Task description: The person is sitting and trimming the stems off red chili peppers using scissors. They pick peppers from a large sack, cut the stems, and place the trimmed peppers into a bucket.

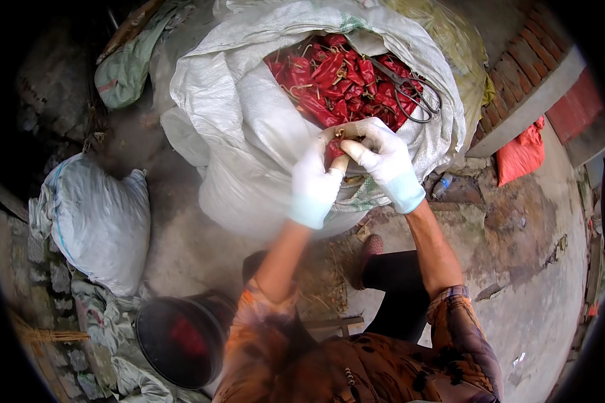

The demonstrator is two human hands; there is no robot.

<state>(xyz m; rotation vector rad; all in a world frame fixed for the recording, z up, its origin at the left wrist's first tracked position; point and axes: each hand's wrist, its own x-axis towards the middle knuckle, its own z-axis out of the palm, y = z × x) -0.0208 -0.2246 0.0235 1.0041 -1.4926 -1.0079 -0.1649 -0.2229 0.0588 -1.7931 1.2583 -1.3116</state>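
Observation:
Both my hands wear white gloves with pale blue cuffs and meet at the near edge of a large white woven sack (pixel 262 106). My left hand (pixel 316 176) and my right hand (pixel 378 151) have their fingertips together around a red dried chili pepper (pixel 335 148), its stem end pointing up. Which fingers bear the grip is partly hidden. Beyond them, the open sack holds a heap of red dried peppers (pixel 327 75). A pair of dark metal scissors (pixel 408 88) lies on the heap at the right, touched by neither hand.
A stuffed white sack (pixel 101 221) stands at the left. Near my left side is a black bucket (pixel 174 342) with something red inside. To the right are a brick wall edge (pixel 522 68), a red bag (pixel 522 153) and a plastic bottle (pixel 441 185) on the ground.

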